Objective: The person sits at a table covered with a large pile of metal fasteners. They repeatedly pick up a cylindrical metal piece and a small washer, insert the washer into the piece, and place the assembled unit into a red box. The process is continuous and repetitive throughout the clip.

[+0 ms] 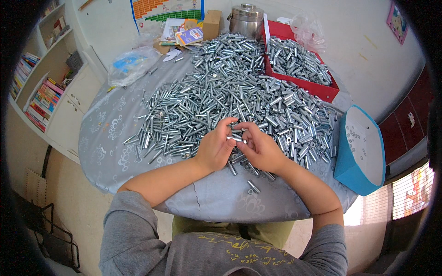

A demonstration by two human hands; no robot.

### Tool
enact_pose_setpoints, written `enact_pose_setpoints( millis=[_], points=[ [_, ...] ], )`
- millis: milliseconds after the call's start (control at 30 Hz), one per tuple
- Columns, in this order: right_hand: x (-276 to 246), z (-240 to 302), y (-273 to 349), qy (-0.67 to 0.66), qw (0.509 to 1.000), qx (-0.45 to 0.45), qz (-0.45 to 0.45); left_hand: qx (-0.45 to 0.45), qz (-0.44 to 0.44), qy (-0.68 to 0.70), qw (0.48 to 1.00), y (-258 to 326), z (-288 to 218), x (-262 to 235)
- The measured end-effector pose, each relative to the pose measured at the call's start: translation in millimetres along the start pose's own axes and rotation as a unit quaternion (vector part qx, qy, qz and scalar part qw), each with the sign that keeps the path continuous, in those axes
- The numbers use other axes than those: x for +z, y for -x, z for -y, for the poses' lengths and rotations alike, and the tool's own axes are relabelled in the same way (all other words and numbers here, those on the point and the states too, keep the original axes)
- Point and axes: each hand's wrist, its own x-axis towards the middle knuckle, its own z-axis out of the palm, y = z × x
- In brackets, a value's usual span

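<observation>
Left hand (214, 148) and right hand (262, 149) pinch a small metal piece (235, 139) at the near edge of the pile (212, 103)

Both hands are curled, fingertips closed on the piece from either side, and they partly hide its shape. It should be light, stiff and hard to break, though its shiny surface may be slippery and apt to roll; a thumb-and-finger pinch around the middle of its side looks surest, leaving the ends free. A loose tube (253, 186) lies just nearer than the pile, the blue bin (346, 154) stands right of it, the red box (324, 93) at its far right
</observation>
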Motion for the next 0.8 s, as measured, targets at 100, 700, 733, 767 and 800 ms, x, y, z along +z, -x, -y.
enact_pose_setpoints(
  millis=[100, 700, 733, 767, 800],
  points=[
    [-3, -5, -1, -0.065, 0.997, -0.025, -0.016, 0.004, -0.004, -0.007, 1.0, -1, -2, -1],
    [-3, -3, -4, -0.02, 0.998, -0.046, -0.024, -0.009, -0.007, -0.008, 1.0, 0, 1, -2],
    [-2, -3, -4, -0.042, 0.999, -0.027, -0.005, -0.008, -0.008, -0.009, 1.0, 0, 1, -2],
    [-1, -3, -2, -0.062, 0.998, -0.007, 0.013, -0.006, -0.008, -0.011, 1.0, 0, 2, -1],
    [-1, -3, -2, -0.083, 0.996, 0.013, 0.031, -0.004, -0.009, -0.012, 1.0, 1, 2, 0]
  ],
)
